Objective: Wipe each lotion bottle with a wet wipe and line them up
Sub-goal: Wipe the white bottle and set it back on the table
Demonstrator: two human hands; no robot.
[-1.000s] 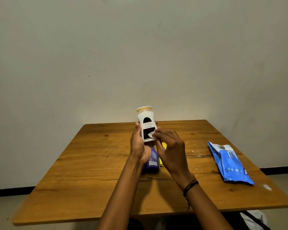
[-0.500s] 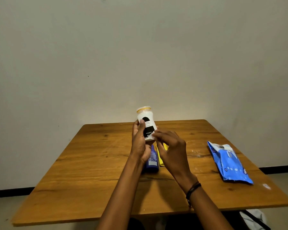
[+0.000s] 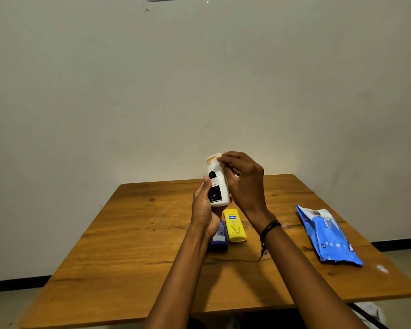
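My left hand [image 3: 203,210] grips a white lotion bottle [image 3: 220,186] with a black label and a yellow-ringed cap, upright above the wooden table [image 3: 128,245]. My right hand [image 3: 243,179] is curled against the bottle's cap and shoulder; a small white wet wipe [image 3: 230,166] shows between its fingers. A yellow lotion bottle [image 3: 234,225] lies flat on the table below the hands. Beside it on the left lies a blue lotion bottle [image 3: 220,236], partly hidden by my left wrist.
A blue pack of wet wipes [image 3: 328,235] lies on the table's right side, its flap peeled up. The table stands against a plain wall. A white bag with a black strap [image 3: 370,314] shows on the floor at bottom right.
My right hand has slid with the wipe from the bottle's label up to its cap. The bottle sits a little higher in my left hand, and the yellow bottle is now uncovered.
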